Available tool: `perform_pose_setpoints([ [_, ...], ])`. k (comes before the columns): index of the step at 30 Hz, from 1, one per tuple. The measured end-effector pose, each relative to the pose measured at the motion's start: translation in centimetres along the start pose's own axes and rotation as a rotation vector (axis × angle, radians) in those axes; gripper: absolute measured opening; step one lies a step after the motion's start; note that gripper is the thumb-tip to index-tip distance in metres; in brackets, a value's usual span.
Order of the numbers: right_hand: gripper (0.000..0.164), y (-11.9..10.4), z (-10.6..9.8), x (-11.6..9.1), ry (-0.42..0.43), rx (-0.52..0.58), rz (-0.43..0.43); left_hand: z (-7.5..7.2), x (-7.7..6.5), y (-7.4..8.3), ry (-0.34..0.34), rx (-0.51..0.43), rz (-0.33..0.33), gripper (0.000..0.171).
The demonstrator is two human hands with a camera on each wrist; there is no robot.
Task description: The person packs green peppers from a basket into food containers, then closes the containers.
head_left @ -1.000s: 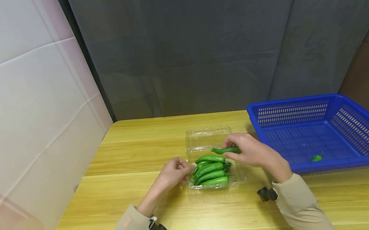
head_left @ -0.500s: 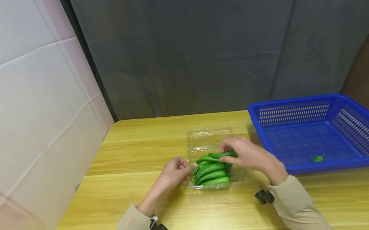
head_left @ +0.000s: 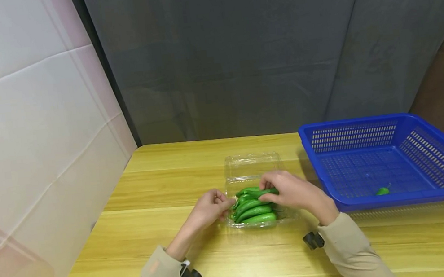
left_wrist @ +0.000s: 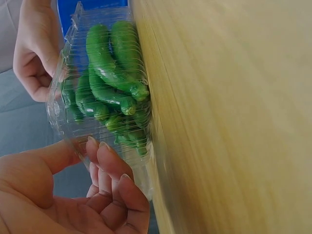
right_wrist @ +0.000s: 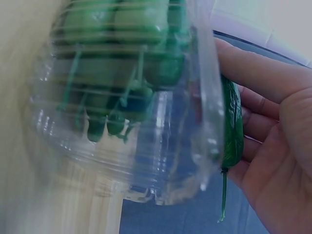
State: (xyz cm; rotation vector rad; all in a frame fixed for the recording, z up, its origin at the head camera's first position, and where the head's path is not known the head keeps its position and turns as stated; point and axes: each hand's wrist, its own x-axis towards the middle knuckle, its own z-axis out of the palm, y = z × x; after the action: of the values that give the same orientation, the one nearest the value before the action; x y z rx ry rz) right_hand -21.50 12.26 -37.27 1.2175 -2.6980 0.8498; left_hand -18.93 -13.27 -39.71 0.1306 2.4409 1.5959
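A clear plastic clamshell box (head_left: 252,166) lies with its lid folded back, and several green peppers (head_left: 254,212) lie side by side in its base. My left hand (head_left: 207,210) pinches the box's left rim, thumb and fingertips at the edge in the left wrist view. My right hand (head_left: 294,190) grips another green pepper (right_wrist: 233,127) low over the heap. In the right wrist view that pepper's thin stem hangs down just outside the box wall, and the fingers curl behind it.
To the right stands a blue plastic basket (head_left: 374,199) with slotted walls. One small green pepper (head_left: 382,190) lies in its near part. The wooden table (head_left: 235,263) ends at a grey curtain (head_left: 213,58) behind; a white panel (head_left: 34,131) rises on the left.
My right hand has moved left and slightly down, bringing its pepper from above the box's right side onto the heap. My left hand has stayed at the rim.
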Motion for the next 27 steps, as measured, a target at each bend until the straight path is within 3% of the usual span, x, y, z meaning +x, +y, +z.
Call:
perform_pose_setpoints([
  [27, 0.020, -0.9, 1.4, 0.5, -0.025, -0.025, -0.011, -0.1, 0.2, -0.2, -0.012, -0.006, 0.006, 0.021],
])
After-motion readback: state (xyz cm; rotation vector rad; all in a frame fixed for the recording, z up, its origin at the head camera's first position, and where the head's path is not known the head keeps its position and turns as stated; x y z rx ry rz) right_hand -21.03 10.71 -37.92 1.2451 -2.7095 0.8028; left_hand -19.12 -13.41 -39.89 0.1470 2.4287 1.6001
